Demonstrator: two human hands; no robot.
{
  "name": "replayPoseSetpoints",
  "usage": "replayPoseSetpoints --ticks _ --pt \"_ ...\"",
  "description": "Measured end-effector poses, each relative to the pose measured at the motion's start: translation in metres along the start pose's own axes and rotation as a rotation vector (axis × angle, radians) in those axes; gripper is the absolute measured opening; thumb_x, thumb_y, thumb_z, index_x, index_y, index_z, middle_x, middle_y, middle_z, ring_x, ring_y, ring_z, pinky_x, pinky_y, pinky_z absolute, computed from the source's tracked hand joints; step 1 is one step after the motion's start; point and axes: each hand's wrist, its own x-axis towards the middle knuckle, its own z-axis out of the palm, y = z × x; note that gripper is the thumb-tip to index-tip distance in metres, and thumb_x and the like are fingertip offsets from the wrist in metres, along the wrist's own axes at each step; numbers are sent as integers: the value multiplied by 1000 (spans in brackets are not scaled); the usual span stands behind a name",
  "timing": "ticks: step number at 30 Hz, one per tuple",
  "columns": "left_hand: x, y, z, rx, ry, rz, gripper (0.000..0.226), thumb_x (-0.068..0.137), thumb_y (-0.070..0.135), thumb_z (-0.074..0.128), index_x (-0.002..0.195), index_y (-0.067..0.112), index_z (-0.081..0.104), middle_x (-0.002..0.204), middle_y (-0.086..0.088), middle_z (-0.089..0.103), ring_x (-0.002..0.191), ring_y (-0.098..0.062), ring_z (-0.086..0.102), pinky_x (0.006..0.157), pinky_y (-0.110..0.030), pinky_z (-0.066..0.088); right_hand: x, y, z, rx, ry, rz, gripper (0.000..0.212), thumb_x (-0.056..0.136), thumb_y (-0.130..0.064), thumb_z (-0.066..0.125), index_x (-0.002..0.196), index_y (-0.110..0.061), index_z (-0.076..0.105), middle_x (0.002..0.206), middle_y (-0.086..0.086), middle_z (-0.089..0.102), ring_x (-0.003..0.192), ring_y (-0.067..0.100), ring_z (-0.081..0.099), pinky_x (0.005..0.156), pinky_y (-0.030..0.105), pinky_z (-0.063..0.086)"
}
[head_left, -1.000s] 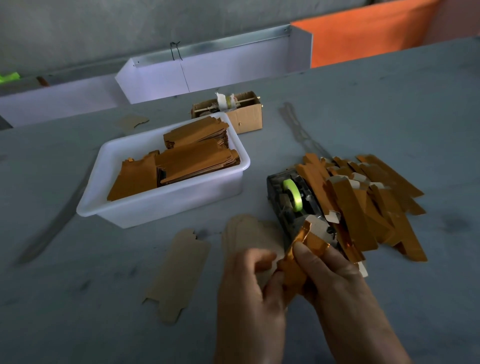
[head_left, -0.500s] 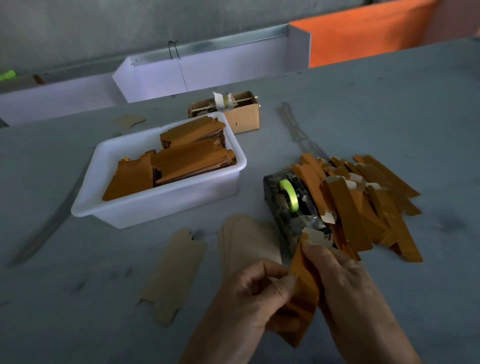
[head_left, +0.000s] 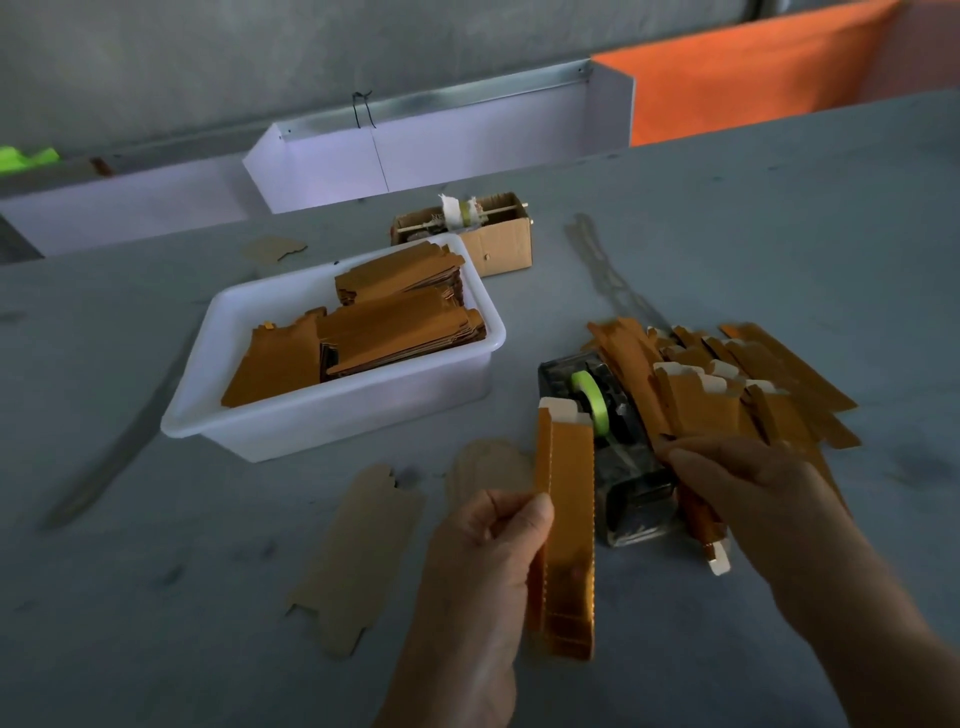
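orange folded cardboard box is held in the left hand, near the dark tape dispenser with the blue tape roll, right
Not quite. The head view shows a light green tape roll, not a blue one. The rest stands: the left hand grips the orange folded cardboard box near the dark tape dispenser.

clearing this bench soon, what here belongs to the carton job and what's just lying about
In the job: gold carton in the left hand, tape dispenser, pile of folded cartons, white tub of flat blanks.
Lying about: brown card cutouts, small cardboard box, card scrap.
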Motion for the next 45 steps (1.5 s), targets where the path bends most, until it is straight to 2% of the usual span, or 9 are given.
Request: replayPoseSetpoints --ticks 4,11,17,26,29,33,36,40,45 --pt "3 -1 15 -78 40 40 17 88 18 65 72 13 66 64 -6 57 57 -17 49 44 -22 37 4 -7 6 -88 -39 -66 17 85 -28 62 70 -37 62 66 -18 60 68 -15 55 54 16 36" --pt "4 -7 33 -145 94 121 23 90 15 62 67 13 63 58 -3 52 44 -4 47 37 -13 37 7 -3 16 -330 -81 -11 5 82 -41 60 77 -40 60 116 -3 53 110 26 48 90 46 46" --pt "8 -16 34 -154 103 143 17 92 17 60 79 6 64 68 -10 56 59 -24 49 44 -25 39 9 -3 19 -302 -73 33 9 81 -40 63 73 -41 60 119 0 52 113 28 47 93 47 45" --pt "11 -25 40 -87 110 205 16 91 17 61 78 9 65 59 -8 54 51 -22 45 45 -30 35 10 -1 23 -237 -39 35 14 83 -33 65 71 -37 61 116 -1 52 112 27 47 93 47 45" --pt "10 -24 40 -14 104 256 16 89 21 64 74 16 66 57 -1 57 53 -18 51 50 -33 39 4 3 29 -14 63 29 4 77 -27 71 75 -28 68 121 -5 51 108 19 50 86 39 48" --pt "7 -22 40 29 74 264 14 89 22 64 76 16 66 60 0 59 59 -20 54 55 -36 42 -7 1 28 408 136 80 26 61 -37 65 79 -18 72 125 -10 52 111 12 53 82 28 48" --pt "7 -19 37 49 51 253 13 90 23 63 80 15 66 67 -4 62 64 -23 56 59 -38 44 -12 2 24 229 152 16 1 75 -24 70 74 -23 70 125 -13 49 113 7 48 77 19 40" --pt "5 -17 35 21 19 222 14 91 24 62 83 13 66 70 -5 62 63 -19 55 57 -33 44 -16 10 24 10 167 -23 12 80 -21 70 70 -26 67 120 -12 48 113 12 47 86 31 40" --pt "5 -13 34 -48 11 187 15 91 22 62 79 14 64 60 5 58 54 -9 51 47 -21 40 -18 9 25 -24 181 -38 13 80 -19 69 69 -22 66 125 -10 50 110 12 47 82 27 38"
